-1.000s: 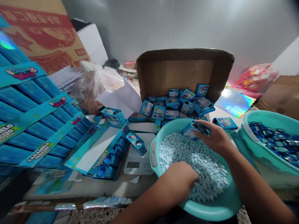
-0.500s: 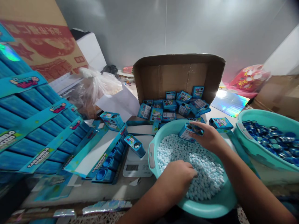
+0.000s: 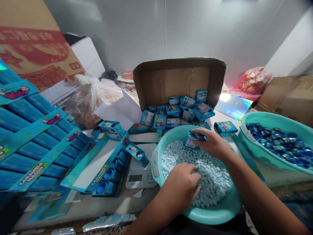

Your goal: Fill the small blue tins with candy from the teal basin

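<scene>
My right hand grips a small blue candy box with a dark opening at its top, just above the far side of a turquoise basin. Pale blue candies fill the basin's bottom. Among them rests my left hand, its fingers apart and curved down; no held thing shows, though the palm is hidden. Left of the basin, another blue candy box lies tilted on the white kitchen scale, whose display is too blurred to read.
A cardboard box with several blue boxes stands behind the basin. A second turquoise basin with blue lids is at right. Stacked blue display trays rise at left, beside an open display tray. A tied plastic bag lies behind.
My left hand's fingers have spread from a closed, curled shape over the candies. My right hand still holds the box in nearly the same place. The view has turned slightly right.
</scene>
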`<state>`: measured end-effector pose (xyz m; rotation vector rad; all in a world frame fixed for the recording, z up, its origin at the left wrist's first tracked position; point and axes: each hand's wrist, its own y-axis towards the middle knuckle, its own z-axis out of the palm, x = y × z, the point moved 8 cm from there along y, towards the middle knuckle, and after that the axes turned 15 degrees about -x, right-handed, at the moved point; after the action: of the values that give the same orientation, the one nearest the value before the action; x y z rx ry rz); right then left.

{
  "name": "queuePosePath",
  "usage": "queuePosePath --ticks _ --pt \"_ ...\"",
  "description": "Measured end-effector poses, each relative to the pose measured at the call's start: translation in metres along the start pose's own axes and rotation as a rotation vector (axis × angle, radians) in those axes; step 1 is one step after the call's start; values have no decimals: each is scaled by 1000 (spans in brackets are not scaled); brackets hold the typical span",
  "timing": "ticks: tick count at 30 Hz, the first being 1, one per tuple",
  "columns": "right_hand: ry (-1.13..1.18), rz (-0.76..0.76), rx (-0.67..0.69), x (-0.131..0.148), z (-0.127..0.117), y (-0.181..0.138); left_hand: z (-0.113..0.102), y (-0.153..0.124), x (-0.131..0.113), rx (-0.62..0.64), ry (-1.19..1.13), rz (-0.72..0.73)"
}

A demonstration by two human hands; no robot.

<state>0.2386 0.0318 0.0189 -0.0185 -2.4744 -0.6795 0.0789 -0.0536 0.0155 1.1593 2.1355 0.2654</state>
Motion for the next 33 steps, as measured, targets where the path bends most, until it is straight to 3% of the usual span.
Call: queuePosePath --ticks 3,5,6,7,9,13,16,19,21,23,25,28,30,33 --pt "-16 18 -6 -1 2 1 -67 -2 12 -464 112 -23" --pt "-36 25 -24 1 2 2 -116 -18 35 -771 277 -140" --pt "-42 25 -33 2 1 3 -134 -27 50 -859 366 -225" --pt "-44 24 -39 4 1 3 -146 -35 68 -867 430 -320" --pt "-45 23 -39 7 -1 3 -154 -47 104 -750 483 -463" --pt "-63 38 -36 9 -3 3 -136 -69 159 -505 330 -658" --pt "-73 45 -42 7 -3 3 -117 -79 175 -404 240 -817" --pt "-68 40 -51 7 -2 3 -120 -82 171 -527 336 -925" --pt "-64 43 -48 6 -2 3 -134 -71 151 -679 451 -775" --pt "-60 55 -39 6 -2 3 -143 -50 119 -755 564 -416" --pt "-58 67 -34 6 -3 3 -140 -30 93 -660 667 -90" --pt "-62 71 -34 5 -3 3 -125 -10 80 -413 777 163" --pt "-60 67 -40 5 -3 2 -118 -5 70 -347 801 335" --pt "-52 55 -50 4 -2 2 -111 0 69 -260 837 380"
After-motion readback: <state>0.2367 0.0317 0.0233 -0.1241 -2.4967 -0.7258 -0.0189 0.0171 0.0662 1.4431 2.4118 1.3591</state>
